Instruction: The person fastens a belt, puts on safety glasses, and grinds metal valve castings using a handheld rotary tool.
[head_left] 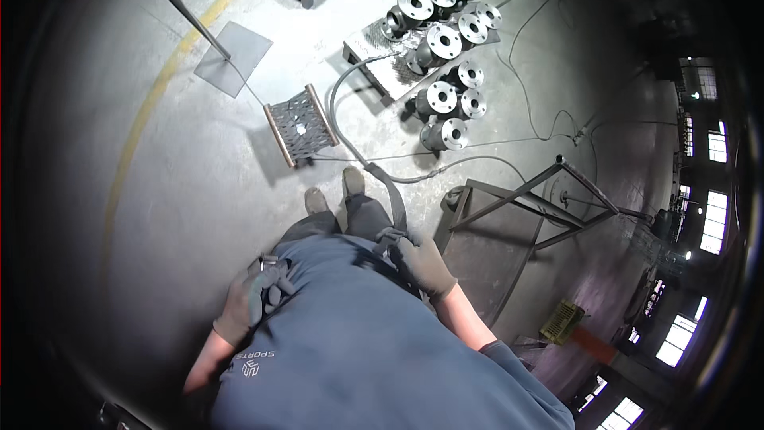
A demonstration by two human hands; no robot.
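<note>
white lettering [256, 365] on the blue shirt [358, 334]; left grip [269, 288] gloved, fingers curled, contents cannot be determined; right grip [414, 259] gloved, closed around a thick, dark, sleeved cable [392, 191] before the waist; yellow sign [562, 321], far right, print illegible.

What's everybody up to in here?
A gloved person in a blue top is standing on a workshop floor. Their right hand is at the near end of a thick dark cable, which curves over to a low table. Their left hand is at their side, fingers curled; whether it holds something small is unclear. Flanged metal parts stand on the table and on the floor beside it. A small mesh-topped stool sits beyond their feet.
</note>
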